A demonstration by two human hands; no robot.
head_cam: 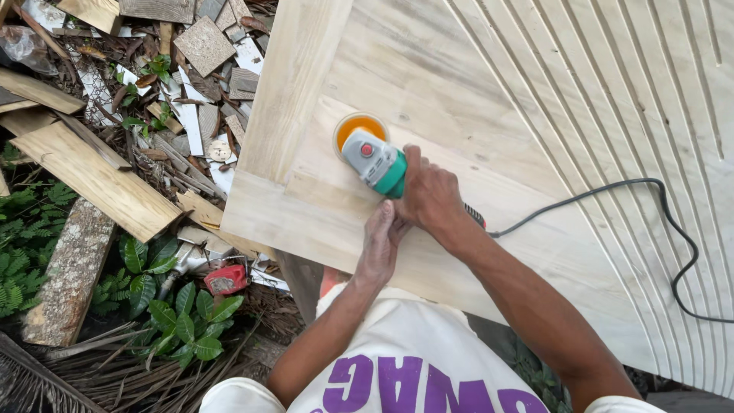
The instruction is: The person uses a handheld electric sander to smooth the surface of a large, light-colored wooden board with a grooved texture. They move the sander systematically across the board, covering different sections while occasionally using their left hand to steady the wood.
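Note:
A green and grey angle grinder (pixel 378 163) with an orange sanding disc (pixel 359 126) rests on a large pale wooden panel (pixel 428 69). My right hand (pixel 432 195) grips the grinder's body from above. My left hand (pixel 380 243) lies just below it, fingers touching the grinder's underside and the right hand. The disc sits on the panel's flat part near its left frame board.
The grinder's black cable (pixel 657 206) loops across the panel's grooved right side (pixel 650 115). Left of the panel lie scrap boards (pixel 95 180), wood offcuts, green plants (pixel 176 306) and a small red object (pixel 225 280) on the ground.

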